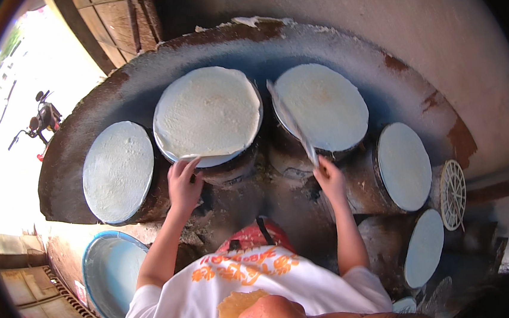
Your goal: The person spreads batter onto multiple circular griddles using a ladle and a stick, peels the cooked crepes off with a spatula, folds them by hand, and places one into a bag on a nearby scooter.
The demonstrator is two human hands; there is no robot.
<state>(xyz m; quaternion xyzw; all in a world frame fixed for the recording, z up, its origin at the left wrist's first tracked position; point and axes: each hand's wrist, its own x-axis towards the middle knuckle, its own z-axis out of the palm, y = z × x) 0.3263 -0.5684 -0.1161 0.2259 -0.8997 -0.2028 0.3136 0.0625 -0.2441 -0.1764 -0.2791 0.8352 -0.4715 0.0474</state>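
My left hand pinches the near edge of a thin pale round sheet on the middle-left round plate, where the rim is slightly lifted. My right hand grips the near end of a long flat blade, which slants up along the left edge of the middle-right round, coated in white. Further coated rounds stand at the left and at the right, with another lower down on the right.
A curved, stained metal shield backs the drum-like stoves. A blue-rimmed basin holds pale liquid at lower left. A round white lattice rack stands at right. Wooden boards are at top left; a two-wheeler is outside in bright light.
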